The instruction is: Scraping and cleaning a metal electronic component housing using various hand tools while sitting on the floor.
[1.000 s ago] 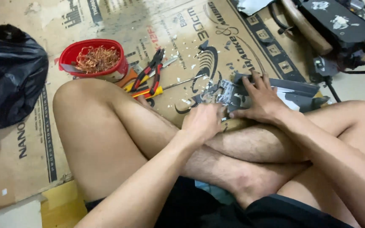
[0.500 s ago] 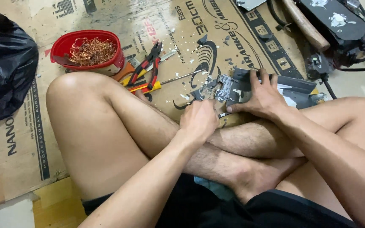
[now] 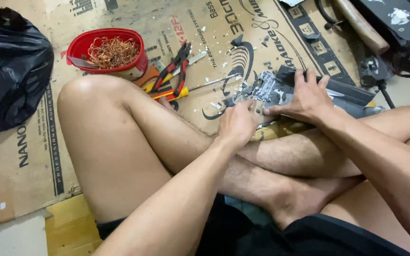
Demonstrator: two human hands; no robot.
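Cardboard sheet (image 3: 119, 142) over pale floor (image 3: 10, 237)

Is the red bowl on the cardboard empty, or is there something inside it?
Not empty. The red bowl stands upright on the cardboard and holds a tangled heap of copper wire that reaches about to its rim.

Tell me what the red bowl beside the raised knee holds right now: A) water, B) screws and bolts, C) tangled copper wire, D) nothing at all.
C: the red bowl on the cardboard is filled with a loose tangle of copper-coloured wire, next to the red-handled pliers.
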